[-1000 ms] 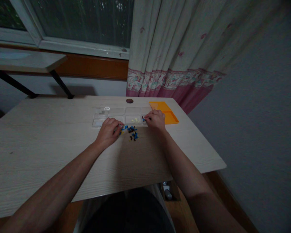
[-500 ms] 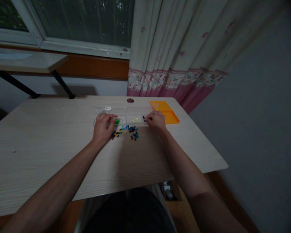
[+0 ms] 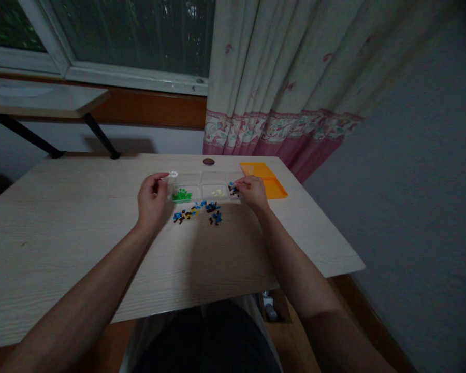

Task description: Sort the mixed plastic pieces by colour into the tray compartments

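A clear plastic compartment box (image 3: 201, 192) lies on the table. Green pieces (image 3: 182, 195) fill its front left compartment, pale yellow ones (image 3: 218, 192) the middle, and mixed blue and dark brown ones (image 3: 233, 189) the right. My left hand (image 3: 152, 199) is curled round the box's left end, thumb and fingers closing on its edge. My right hand (image 3: 253, 191) is at the right compartment with thumb and forefinger together; anything between the fingertips is too small to make out. Blue, brown and yellow pieces (image 3: 213, 210) are scattered in front of the box.
An orange tray (image 3: 274, 187) lies just beyond my right hand. A dark oval object (image 3: 208, 161) sits near the table's back edge. At the back left stands a raised shelf (image 3: 62, 98) on black legs. A curtain (image 3: 256, 124) hangs behind the table.
My left hand has moved left off the green pieces to the box's end, uncovering them. My right hand has shifted slightly, and more blue and brown pieces show in the right compartment.
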The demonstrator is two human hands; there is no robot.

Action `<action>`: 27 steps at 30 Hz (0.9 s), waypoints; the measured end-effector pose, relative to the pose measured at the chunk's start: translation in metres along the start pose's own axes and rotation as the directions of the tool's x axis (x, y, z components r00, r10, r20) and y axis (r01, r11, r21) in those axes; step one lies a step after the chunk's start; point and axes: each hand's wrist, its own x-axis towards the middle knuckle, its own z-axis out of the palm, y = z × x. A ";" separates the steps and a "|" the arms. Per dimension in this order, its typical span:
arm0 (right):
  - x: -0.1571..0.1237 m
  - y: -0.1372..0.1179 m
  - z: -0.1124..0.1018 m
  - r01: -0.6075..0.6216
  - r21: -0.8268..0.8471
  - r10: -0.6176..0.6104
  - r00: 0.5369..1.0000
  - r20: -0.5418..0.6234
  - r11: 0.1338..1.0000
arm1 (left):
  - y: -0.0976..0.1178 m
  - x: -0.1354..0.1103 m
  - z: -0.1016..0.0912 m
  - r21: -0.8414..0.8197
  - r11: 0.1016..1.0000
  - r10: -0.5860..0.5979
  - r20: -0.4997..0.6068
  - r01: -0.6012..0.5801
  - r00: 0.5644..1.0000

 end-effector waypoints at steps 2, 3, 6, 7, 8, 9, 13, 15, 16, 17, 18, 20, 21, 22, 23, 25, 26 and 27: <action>-0.002 -0.009 0.001 0.074 0.073 -0.076 0.997 0.027 0.995 | 0.007 -0.010 0.008 -0.097 0.991 -0.069 0.193 0.089 0.979; -0.005 -0.015 0.003 0.112 0.112 -0.116 0.993 0.034 0.987 | 0.011 -0.016 0.013 -0.144 0.974 -0.125 0.295 0.173 0.947; -0.017 -0.035 0.008 0.219 0.216 -0.227 0.974 0.014 0.952 | 0.022 -0.030 0.027 -0.250 0.848 -0.269 0.557 0.468 0.786; -0.022 -0.041 0.010 0.253 0.241 -0.262 0.965 0.005 0.937 | 0.025 -0.033 0.029 -0.278 0.797 -0.292 0.601 0.537 0.744; -0.027 -0.047 0.012 0.285 0.259 -0.296 0.955 0.005 0.923 | 0.027 -0.035 0.031 -0.302 0.750 -0.305 0.631 0.588 0.713; -0.032 -0.053 0.014 0.311 0.269 -0.326 0.945 0.013 0.912 | 0.028 -0.036 0.032 -0.325 0.708 -0.314 0.650 0.626 0.692; -0.045 -0.066 0.021 0.352 0.229 -0.379 0.922 0.084 0.908 | 0.027 -0.035 0.030 -0.367 0.595 -0.310 0.715 0.715 0.626; -0.048 -0.069 0.025 0.356 0.183 -0.379 0.919 0.108 0.916 | 0.024 -0.035 0.029 -0.363 0.573 -0.319 0.727 0.735 0.608; -0.049 -0.070 0.026 0.359 0.168 -0.379 0.918 0.112 0.918 | 0.023 -0.035 0.028 -0.358 0.570 -0.331 0.724 0.739 0.606; -0.050 -0.070 0.027 0.363 0.164 -0.383 0.917 0.113 0.917 | 0.021 -0.035 0.028 -0.350 0.572 -0.344 0.718 0.742 0.605; -0.050 -0.070 0.028 0.370 0.169 -0.391 0.914 0.110 0.914 | 0.020 -0.035 0.028 -0.342 0.575 -0.355 0.714 0.743 0.603; -0.047 -0.067 0.030 0.398 0.208 -0.426 0.898 0.108 0.893 | 0.018 -0.035 0.028 -0.330 0.577 -0.371 0.709 0.747 0.599; -0.044 -0.063 0.029 0.415 0.231 -0.446 0.889 0.105 0.880 | 0.018 -0.034 0.028 -0.326 0.577 -0.376 0.709 0.749 0.597; -0.041 -0.058 0.028 0.423 0.245 -0.457 0.884 0.101 0.872 | 0.018 -0.034 0.027 -0.325 0.575 -0.377 0.709 0.751 0.596; -0.036 -0.052 0.026 0.418 0.243 -0.449 0.889 0.092 0.876 | 0.018 -0.033 0.027 -0.328 0.574 -0.378 0.707 0.750 0.598; -0.024 -0.035 0.020 0.347 0.174 -0.362 0.930 0.061 0.922 | 0.020 -0.032 0.027 -0.336 0.576 -0.388 0.690 0.745 0.611; -0.018 -0.026 0.017 0.272 0.105 -0.276 0.961 0.032 0.957 | 0.020 -0.031 0.027 -0.338 0.581 -0.395 0.677 0.740 0.620; -0.012 -0.017 0.013 0.193 0.024 -0.194 0.981 0.013 0.981 | 0.021 -0.030 0.026 -0.340 0.589 -0.405 0.661 0.733 0.632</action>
